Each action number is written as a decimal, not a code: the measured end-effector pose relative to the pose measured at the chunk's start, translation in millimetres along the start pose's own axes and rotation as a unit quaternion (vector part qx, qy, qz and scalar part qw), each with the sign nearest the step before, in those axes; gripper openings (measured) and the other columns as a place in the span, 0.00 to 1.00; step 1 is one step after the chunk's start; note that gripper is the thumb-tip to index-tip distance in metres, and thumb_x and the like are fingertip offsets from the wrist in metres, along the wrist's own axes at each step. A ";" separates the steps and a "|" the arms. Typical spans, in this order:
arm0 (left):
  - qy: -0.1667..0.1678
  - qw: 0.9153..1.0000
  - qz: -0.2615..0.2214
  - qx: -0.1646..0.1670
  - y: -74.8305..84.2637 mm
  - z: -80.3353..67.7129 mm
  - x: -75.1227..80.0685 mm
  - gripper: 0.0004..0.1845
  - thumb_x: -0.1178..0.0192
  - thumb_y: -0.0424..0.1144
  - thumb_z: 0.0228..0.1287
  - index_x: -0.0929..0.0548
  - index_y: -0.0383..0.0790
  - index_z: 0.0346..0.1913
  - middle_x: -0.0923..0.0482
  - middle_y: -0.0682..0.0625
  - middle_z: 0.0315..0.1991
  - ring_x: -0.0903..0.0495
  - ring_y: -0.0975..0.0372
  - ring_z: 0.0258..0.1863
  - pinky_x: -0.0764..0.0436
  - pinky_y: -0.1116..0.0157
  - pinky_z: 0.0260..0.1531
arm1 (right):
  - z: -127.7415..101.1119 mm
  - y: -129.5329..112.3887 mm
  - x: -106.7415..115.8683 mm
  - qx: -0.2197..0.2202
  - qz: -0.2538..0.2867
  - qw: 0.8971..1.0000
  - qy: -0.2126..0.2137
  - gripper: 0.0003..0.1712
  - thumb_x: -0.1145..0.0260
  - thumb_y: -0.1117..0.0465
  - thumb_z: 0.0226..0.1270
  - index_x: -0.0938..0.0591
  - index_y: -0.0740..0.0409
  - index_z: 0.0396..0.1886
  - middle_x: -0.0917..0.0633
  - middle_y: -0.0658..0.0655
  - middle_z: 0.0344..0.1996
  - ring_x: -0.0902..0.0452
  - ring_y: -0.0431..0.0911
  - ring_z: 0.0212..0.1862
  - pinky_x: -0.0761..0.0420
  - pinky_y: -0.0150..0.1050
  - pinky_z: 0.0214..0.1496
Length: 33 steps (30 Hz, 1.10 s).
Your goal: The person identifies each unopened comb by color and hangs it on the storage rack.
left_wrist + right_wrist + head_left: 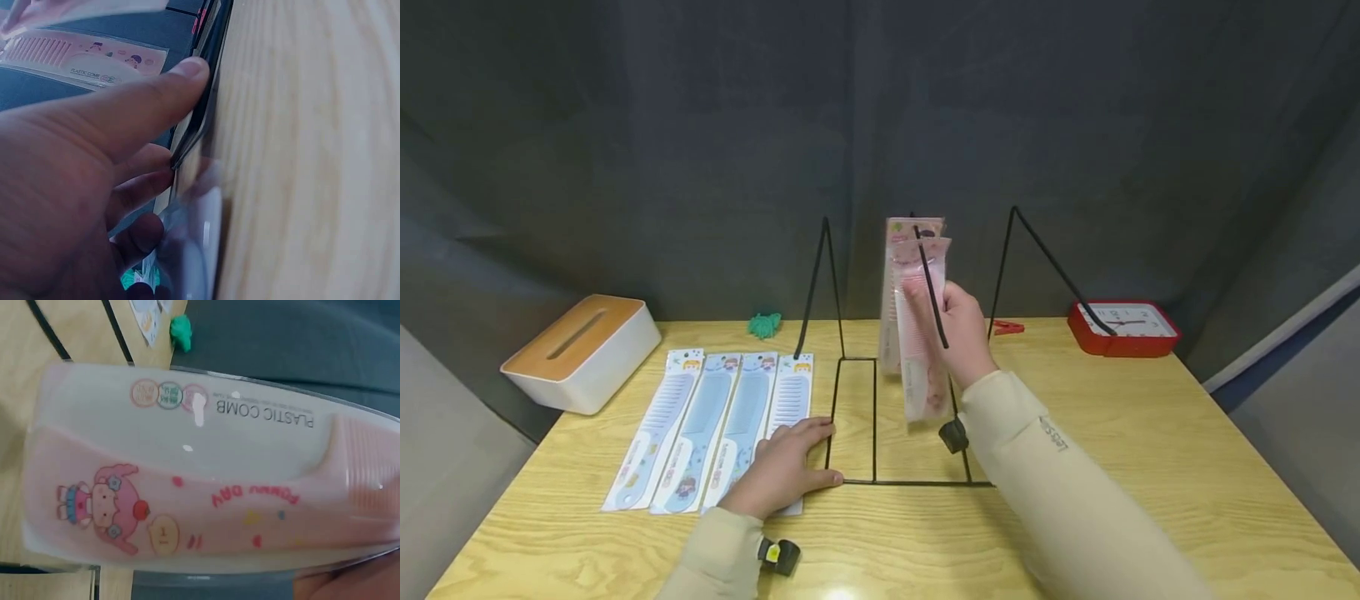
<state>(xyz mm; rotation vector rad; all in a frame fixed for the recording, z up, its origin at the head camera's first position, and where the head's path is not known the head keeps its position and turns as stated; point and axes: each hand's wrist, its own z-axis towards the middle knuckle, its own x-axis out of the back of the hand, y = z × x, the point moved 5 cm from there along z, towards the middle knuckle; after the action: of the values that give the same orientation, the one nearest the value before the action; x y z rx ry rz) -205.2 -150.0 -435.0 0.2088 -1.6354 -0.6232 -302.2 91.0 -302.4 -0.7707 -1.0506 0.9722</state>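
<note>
My right hand (pixel 968 337) grips a pink packaged comb (pixel 917 387), thumb across its front, beside a forward-pointing prong of a black wire rack (pixel 874 425). Its clear wrapper and "PLASTIC COMB" card (pixel 262 412) fill the right wrist view. Behind it a second pink packaged comb (pixel 891 325) hangs upright, partly covered. Whether the prong passes through the held package's top cannot be told. My left hand (pixel 782 467) rests with spread fingers at the left side of the rack's base, fingertips touching the wire. Beneath and beside that hand lie several blue packaged combs (pixel 700 425).
A white tissue box (pixel 602 367) with a wooden lid stands at the left. Green string (pixel 764 326) lies at the back. A red clip (pixel 1008 327) and a red clock (pixel 1123 328) are at the back right. Raised wire arms (pixel 1052 258) flank the rack.
</note>
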 end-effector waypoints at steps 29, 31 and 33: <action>0.005 1.000 0.003 -0.008 -1.2 1.5 -1.2 0.40 0.27 0.56 0.57 0.26 0.44 0.71 0.33 0.51 0.73 0.33 0.47 0.67 0.41 0.31 0.61 | -25.2 106.9 2.9 -0.104 -0.096 0.976 -0.166 0.29 0.37 0.44 0.73 0.21 0.60 0.63 0.21 0.63 0.63 0.28 0.59 0.65 0.28 0.57 0.64; 0.007 1.000 0.003 -0.007 -1.3 1.4 -0.3 0.40 0.27 0.56 0.56 0.26 0.44 0.70 0.33 0.51 0.73 0.32 0.48 0.66 0.41 0.31 0.61 | -35.7 110.8 9.5 -0.102 -0.100 0.974 -0.179 0.33 0.37 0.42 0.72 0.25 0.59 0.67 0.25 0.63 0.67 0.30 0.60 0.67 0.29 0.58 0.65; 0.009 1.000 0.005 -0.006 -1.5 1.3 0.7 0.40 0.27 0.56 0.56 0.26 0.45 0.70 0.33 0.52 0.73 0.32 0.48 0.66 0.41 0.31 0.61 | -46.5 113.7 16.4 -0.099 -0.100 0.972 -0.188 0.36 0.36 0.42 0.71 0.27 0.59 0.70 0.27 0.63 0.69 0.32 0.61 0.69 0.28 0.59 0.64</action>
<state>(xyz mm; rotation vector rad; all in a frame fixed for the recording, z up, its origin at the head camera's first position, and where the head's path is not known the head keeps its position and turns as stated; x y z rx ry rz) -206.9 -151.3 -435.3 0.1959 -1.6151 -0.6213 -286.5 146.9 -411.9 -0.6378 -1.5439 0.8652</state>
